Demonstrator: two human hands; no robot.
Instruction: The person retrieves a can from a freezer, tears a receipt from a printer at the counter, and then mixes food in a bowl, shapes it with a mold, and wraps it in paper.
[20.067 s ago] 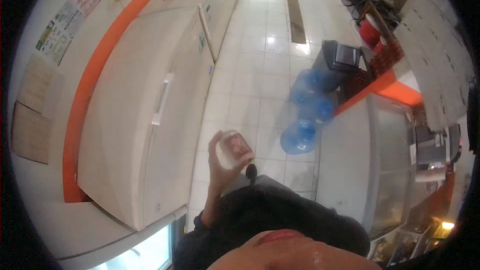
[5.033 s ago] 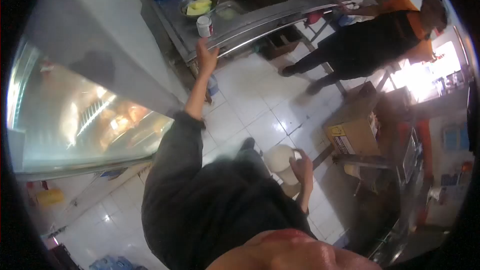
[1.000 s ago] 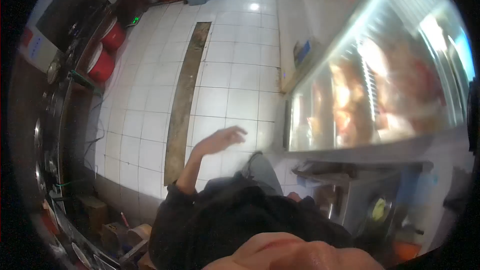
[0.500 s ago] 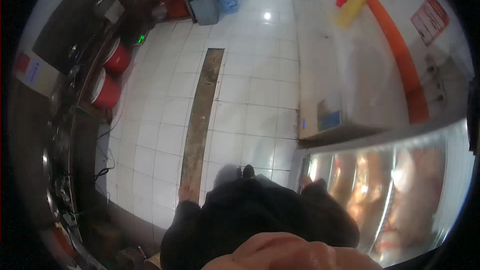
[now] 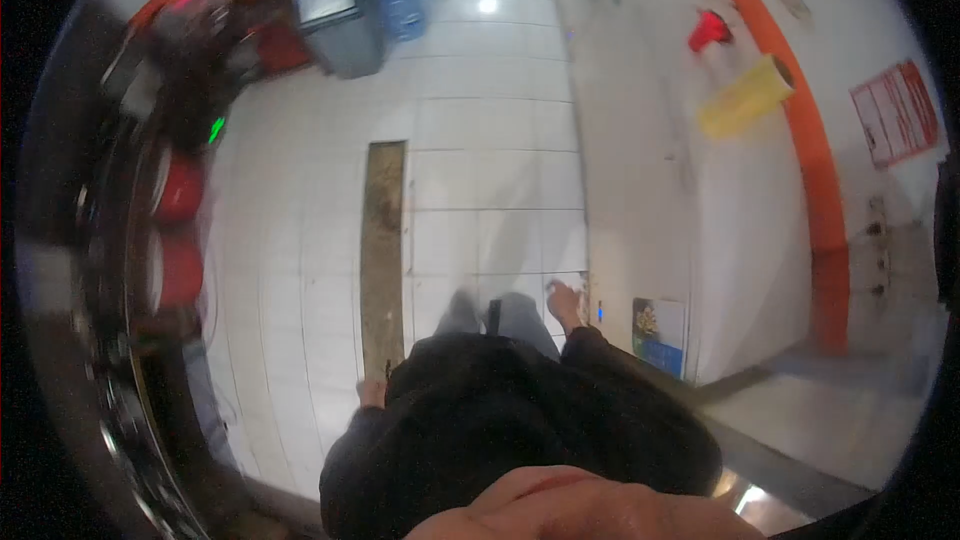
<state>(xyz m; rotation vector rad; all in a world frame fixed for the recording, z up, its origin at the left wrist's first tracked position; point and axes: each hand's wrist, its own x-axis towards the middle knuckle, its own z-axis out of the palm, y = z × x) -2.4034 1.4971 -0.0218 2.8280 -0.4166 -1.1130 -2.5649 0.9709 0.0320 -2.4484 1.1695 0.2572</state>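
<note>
My right hand [image 5: 566,302] hangs in front of my body, just left of the white chest unit [image 5: 635,230]. It looks loosely open, with nothing visible in it, and I see no contact with the unit. Low at my left side, my left hand [image 5: 371,392] hangs over the dark strip [image 5: 382,240] in the tiled floor. Its fingers are smeared and partly hidden by the sleeve. A picture sticker [image 5: 658,335] is on the chest unit, to the right of my right hand.
A grey bin [image 5: 345,35] and blue water bottles [image 5: 402,2] stand ahead on the tiled floor [image 5: 490,175]. Red round containers [image 5: 180,270] line the left side. On the chest unit lie a yellow roll [image 5: 745,100] and a red object [image 5: 709,31]. A lit display case glows lower right.
My view has advanced and turned. The lit display case has slid back to the lower right, and the chest unit is now beside me. My right hand has swung forward from beside the case.
</note>
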